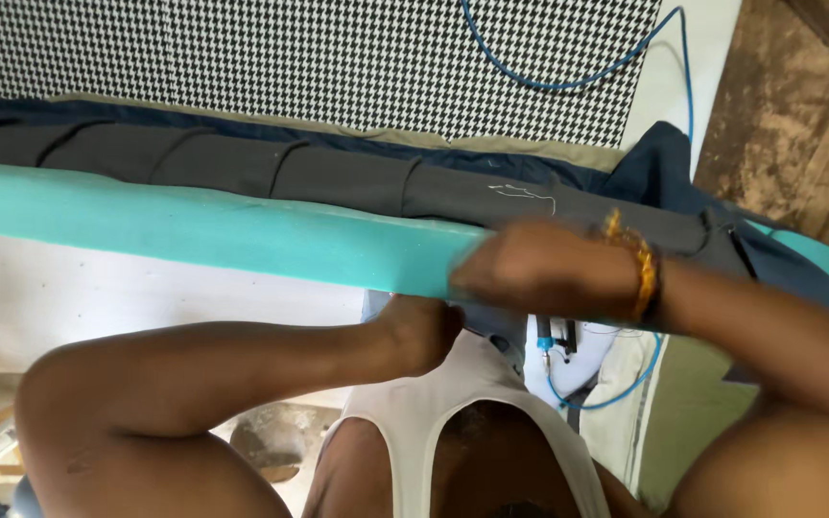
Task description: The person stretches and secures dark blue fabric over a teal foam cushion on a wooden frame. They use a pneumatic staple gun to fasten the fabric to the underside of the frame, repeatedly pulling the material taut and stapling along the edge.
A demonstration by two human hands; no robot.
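A dark grey cloth (pixel 338 177) with folds and a white chalk mark lies along a turquoise table edge (pixel 194 225). My right hand (pixel 530 269), blurred by motion and wearing an orange bead bracelet (pixel 643 267), curls over the edge where the cloth hangs down. Just below the edge, my left hand (pixel 424 331) is closed in a fist against the hanging part of the cloth (pixel 491 321). The fingers of both hands are hidden.
A black-and-white houndstooth fabric (pixel 338 58) covers the table behind the cloth, with a navy cloth (pixel 659 158) at the right. A blue cable (pixel 568 84) crosses the far table, and another blue cable loop (pixel 616 388) hangs below. A brown floor (pixel 798 115) shows at right.
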